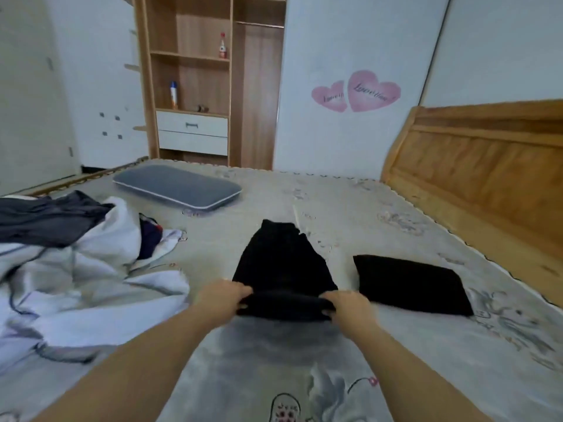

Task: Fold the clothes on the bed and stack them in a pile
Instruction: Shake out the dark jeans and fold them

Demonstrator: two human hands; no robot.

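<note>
A black garment (280, 263) lies stretched out on the bed (350, 214) in front of me. Its near edge is lifted and doubled over. My left hand (224, 300) grips the left corner of that edge, and my right hand (350, 309) grips the right corner. To the right, a second black garment (408, 283) lies folded flat as a rectangle. At the left, a dark grey garment (45, 220) sits on top of a heap of white cloth (91, 269).
A grey pillow (176, 185) lies at the far side of the bed. A wooden headboard (481, 175) stands along the right. Behind the bed are an open wooden wardrobe (210, 86) with bottles on its shelves and a wall with pink heart stickers (356, 92).
</note>
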